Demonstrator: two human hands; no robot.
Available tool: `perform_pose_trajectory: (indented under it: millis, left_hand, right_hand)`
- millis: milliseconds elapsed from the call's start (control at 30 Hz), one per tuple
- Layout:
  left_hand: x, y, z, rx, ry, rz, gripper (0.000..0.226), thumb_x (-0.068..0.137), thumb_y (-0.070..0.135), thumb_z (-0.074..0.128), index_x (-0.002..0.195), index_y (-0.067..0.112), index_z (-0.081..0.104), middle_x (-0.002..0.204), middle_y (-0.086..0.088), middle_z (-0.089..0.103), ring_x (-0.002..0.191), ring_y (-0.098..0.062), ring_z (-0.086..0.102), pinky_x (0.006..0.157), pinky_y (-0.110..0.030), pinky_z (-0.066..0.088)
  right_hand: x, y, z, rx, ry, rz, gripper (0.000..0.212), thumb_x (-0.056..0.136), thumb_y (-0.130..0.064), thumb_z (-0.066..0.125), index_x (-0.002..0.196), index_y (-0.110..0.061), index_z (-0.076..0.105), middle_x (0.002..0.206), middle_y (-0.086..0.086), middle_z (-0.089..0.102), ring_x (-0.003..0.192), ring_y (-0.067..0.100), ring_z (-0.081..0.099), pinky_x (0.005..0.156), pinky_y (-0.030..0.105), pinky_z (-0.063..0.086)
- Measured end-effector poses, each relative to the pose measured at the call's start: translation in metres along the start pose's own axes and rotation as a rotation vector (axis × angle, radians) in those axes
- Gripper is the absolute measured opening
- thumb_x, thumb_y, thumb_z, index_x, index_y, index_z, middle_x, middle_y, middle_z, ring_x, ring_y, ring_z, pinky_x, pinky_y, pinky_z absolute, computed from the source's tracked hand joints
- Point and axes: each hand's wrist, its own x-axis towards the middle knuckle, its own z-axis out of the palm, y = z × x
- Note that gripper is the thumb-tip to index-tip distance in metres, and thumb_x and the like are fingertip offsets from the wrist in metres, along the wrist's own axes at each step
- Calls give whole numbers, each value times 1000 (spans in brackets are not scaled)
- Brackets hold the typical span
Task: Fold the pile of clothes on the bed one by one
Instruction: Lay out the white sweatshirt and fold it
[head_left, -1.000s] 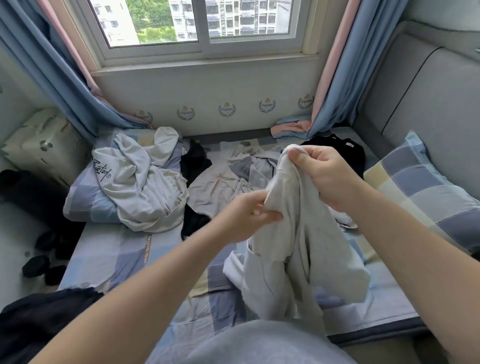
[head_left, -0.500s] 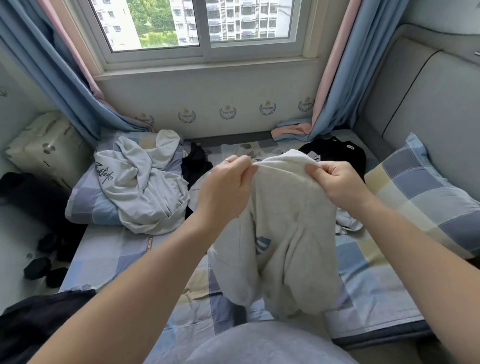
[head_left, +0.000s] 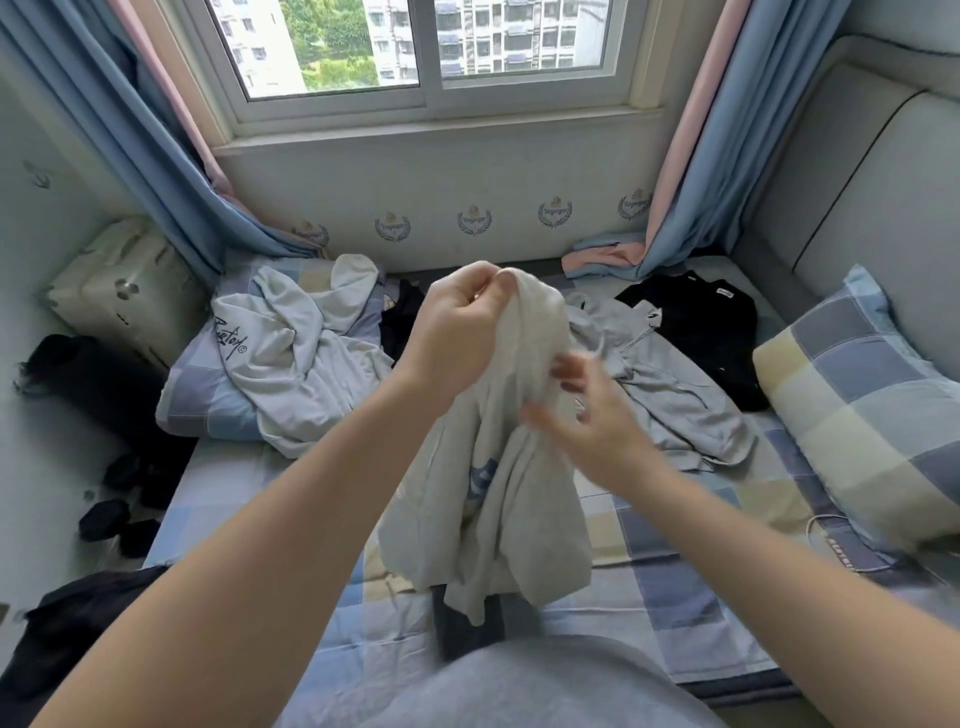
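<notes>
My left hand (head_left: 457, 332) grips the top edge of a light grey garment (head_left: 498, 499) and holds it up above the checked bed sheet (head_left: 670, 582). The garment hangs bunched, with a small blue mark on its front. My right hand (head_left: 587, 415) is blurred beside the cloth lower down, fingers spread; whether it holds the cloth I cannot tell. Behind lie a white top with black script (head_left: 291, 353), a grey shirt (head_left: 670, 395) and a black garment (head_left: 711, 327).
A checked pillow (head_left: 862, 415) lies at the right by a grey padded headboard (head_left: 857, 197). Another pillow (head_left: 192, 395) sits under the white top. Dark clothing (head_left: 57, 639) lies at the lower left. Curtains (head_left: 156, 156) hang on both sides of the window.
My right hand let go of the garment's top edge and dropped lower along the cloth. My left hand stayed high with the top edge, and the garment now hangs bunched from it.
</notes>
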Motion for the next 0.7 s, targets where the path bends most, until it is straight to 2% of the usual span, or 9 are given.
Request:
perform_pose_trajectory:
  millis: [67, 200, 367, 467, 500, 533, 600, 633, 700]
  left_hand:
    - [-1, 10, 4, -72, -30, 26, 28, 102, 20, 56, 82, 1, 61, 73, -6, 39, 68, -19, 34, 60, -30, 29]
    - [9, 22, -5, -154, 16, 64, 23, 93, 27, 61, 71, 26, 69, 78, -8, 44, 75, -22, 36, 67, -36, 29]
    - [36, -8, -52, 96, 268, 35, 25, 100, 23, 57, 76, 21, 63, 68, -1, 43, 59, -6, 38, 54, -24, 32]
    - [41, -38, -64, 277, 388, -52, 13, 101, 20, 51, 100, 14, 63, 84, -3, 58, 71, -8, 51, 69, -31, 47]
    - [39, -45, -62, 315, 345, -88, 20, 100, 23, 55, 118, 17, 59, 106, -8, 61, 89, -14, 58, 84, -36, 52]
    - [36, -50, -57, 363, 249, -89, 46, 95, 30, 64, 137, 21, 49, 131, -10, 55, 114, -20, 55, 102, -39, 47]
    - [30, -55, -39, 442, -89, 27, 96, 75, 53, 79, 154, 27, 31, 157, -2, 34, 145, -15, 32, 120, -36, 28]
    - [23, -53, -25, 430, -290, 79, 102, 67, 60, 80, 153, 31, 34, 159, 3, 33, 147, -12, 29, 122, -36, 26]
    - [8, -55, 2, 290, -577, 49, 78, 69, 49, 84, 137, 28, 54, 142, 2, 54, 134, -10, 49, 112, -39, 42]
  right_hand:
    - [-4, 16, 28, -5, -115, 174, 66, 71, -58, 76, 126, -34, 48, 118, -17, 59, 108, 2, 58, 82, 25, 49]
    - [3, 58, 36, -199, -163, 334, 35, 94, -32, 64, 126, -20, 61, 117, 2, 68, 105, 25, 62, 79, 33, 47]
    - [15, 67, -31, -269, -37, 244, 8, 89, -18, 72, 93, -19, 65, 90, 3, 69, 91, 25, 63, 68, 34, 41]
    - [19, 35, -67, -150, -73, 116, 16, 89, -17, 75, 88, -15, 59, 80, 3, 63, 75, 14, 57, 68, 37, 42]
    - [20, 21, -74, -122, -106, 52, 13, 90, -15, 74, 90, -11, 62, 81, 9, 64, 75, 14, 57, 70, 38, 45]
    - [21, 7, -80, -86, -131, -3, 10, 92, -14, 72, 92, -8, 64, 84, 13, 65, 77, 14, 59, 73, 39, 47]
    - [25, -19, -84, 5, -163, -76, 7, 94, -13, 69, 96, -6, 70, 87, 12, 69, 80, 15, 62, 76, 39, 50]
    - [26, -30, -83, 34, -183, -95, 8, 95, -14, 68, 98, -7, 72, 90, 12, 71, 81, 16, 64, 77, 38, 52]
    - [29, -44, -78, 26, -255, -112, 11, 95, -15, 68, 101, -9, 75, 93, 13, 74, 82, 15, 66, 76, 35, 54]
